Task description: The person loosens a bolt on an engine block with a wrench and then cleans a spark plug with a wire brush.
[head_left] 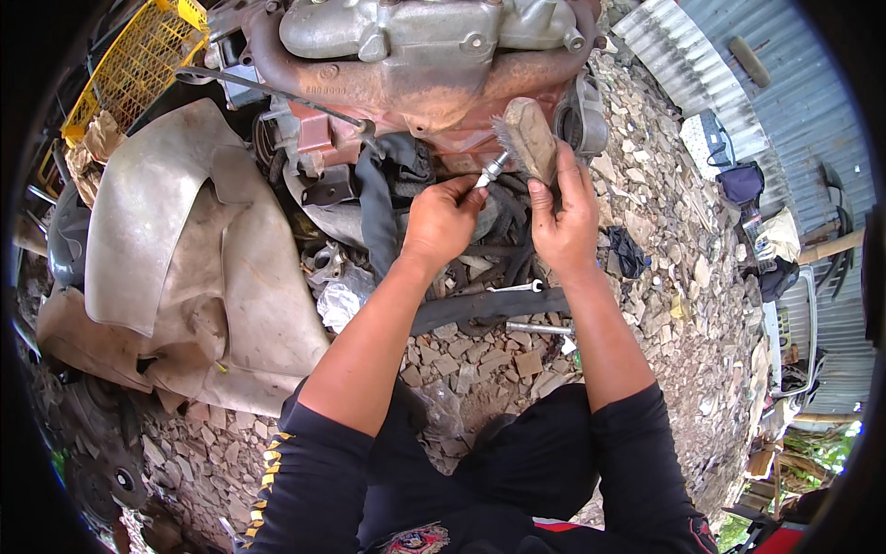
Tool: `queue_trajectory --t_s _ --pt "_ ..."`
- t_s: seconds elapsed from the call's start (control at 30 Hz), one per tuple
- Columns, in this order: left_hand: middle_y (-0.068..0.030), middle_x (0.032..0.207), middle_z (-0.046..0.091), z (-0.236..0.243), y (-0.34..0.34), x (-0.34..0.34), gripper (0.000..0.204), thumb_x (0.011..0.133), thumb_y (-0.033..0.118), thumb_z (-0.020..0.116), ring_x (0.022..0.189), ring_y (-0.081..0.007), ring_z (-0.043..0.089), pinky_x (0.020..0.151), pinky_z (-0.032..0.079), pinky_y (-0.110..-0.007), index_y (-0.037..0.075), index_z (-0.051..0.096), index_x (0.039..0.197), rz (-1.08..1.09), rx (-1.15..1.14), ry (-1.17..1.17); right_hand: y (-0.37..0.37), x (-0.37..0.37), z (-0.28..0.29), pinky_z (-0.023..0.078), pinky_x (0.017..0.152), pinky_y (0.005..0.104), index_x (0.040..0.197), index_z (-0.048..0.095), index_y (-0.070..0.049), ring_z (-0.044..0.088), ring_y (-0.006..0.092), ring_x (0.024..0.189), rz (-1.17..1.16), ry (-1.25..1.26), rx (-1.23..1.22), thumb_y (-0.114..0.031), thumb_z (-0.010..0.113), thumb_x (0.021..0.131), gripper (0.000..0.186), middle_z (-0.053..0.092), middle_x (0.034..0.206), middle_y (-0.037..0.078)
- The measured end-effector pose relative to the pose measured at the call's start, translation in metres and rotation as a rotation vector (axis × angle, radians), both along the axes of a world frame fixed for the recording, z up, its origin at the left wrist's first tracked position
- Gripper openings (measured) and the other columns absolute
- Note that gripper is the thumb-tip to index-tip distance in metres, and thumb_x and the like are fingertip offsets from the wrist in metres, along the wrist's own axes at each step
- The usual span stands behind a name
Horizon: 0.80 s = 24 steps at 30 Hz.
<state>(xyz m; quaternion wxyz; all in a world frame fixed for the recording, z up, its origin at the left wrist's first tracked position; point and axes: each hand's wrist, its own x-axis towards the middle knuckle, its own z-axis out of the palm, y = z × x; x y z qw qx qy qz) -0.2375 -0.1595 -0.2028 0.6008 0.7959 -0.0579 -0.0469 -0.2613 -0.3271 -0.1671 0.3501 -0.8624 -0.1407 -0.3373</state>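
My left hand (441,220) pinches a small spark plug (491,170), its white and metal end pointing up and right. My right hand (563,217) grips a wooden-backed wire brush (530,138) upright, its bristles facing left and touching the plug's tip. Both hands are raised in front of a rusty engine block (434,74) that lies on the ground. Black hoses and belts (480,268) lie under my hands.
A dirty grey tarp (185,258) covers a heap at the left, with a yellow crate (138,60) behind it. Wrenches (531,309) lie on the stony gravel (683,277). Corrugated metal sheeting (784,102) and bags stand at the right.
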Motion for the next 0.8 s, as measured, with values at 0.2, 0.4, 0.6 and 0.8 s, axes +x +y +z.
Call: queue_trajectory --t_s 0.2,0.4,0.6,0.8 --pt "-0.0074 0.083 0.072 -0.002 0.003 0.002 0.03 0.092 0.02 0.066 0.074 -0.008 0.063 0.073 0.05 -0.025 0.0 0.067 0.115 0.198 -0.059 -0.143 -0.008 0.003 -0.037 0.048 0.089 0.0415 0.135 0.048 -0.002 0.057 0.0438 0.105 -0.098 0.289 -0.059 -0.007 0.063 0.088 0.05 0.058 0.117 0.024" --pt "-0.0146 0.089 0.071 -0.002 0.01 0.0 0.029 0.09 0.021 0.067 0.079 -0.0184 0.069 0.074 0.051 -0.03 0.002 0.069 0.112 0.249 0.155 -0.237 -0.004 0.008 -0.029 0.05 0.087 0.0417 0.134 0.047 0.001 0.061 0.0406 0.101 -0.069 0.087 0.054 -0.009 0.065 0.087 0.051 0.06 0.114 0.024" --pt "-0.0187 0.097 0.07 0.008 0.011 0.0 0.03 0.089 0.023 0.068 0.088 -0.0305 0.07 0.079 0.052 -0.035 0.001 0.069 0.109 0.241 0.094 -0.232 -0.017 0.002 -0.054 0.05 0.088 0.0427 0.134 0.048 0.001 0.06 0.0443 0.103 -0.15 0.38 -0.197 -0.006 0.065 0.084 0.053 0.059 0.116 0.025" --pt "-0.0194 0.097 0.07 0.006 0.012 -0.002 0.028 0.087 0.022 0.068 0.087 -0.0336 0.069 0.079 0.052 -0.037 0.003 0.071 0.107 0.266 0.212 -0.312 0.024 0.0 -0.001 0.051 0.086 0.0408 0.132 0.049 0.003 0.061 0.0431 0.101 0.024 0.061 0.031 -0.007 0.066 0.086 0.051 0.06 0.114 0.026"
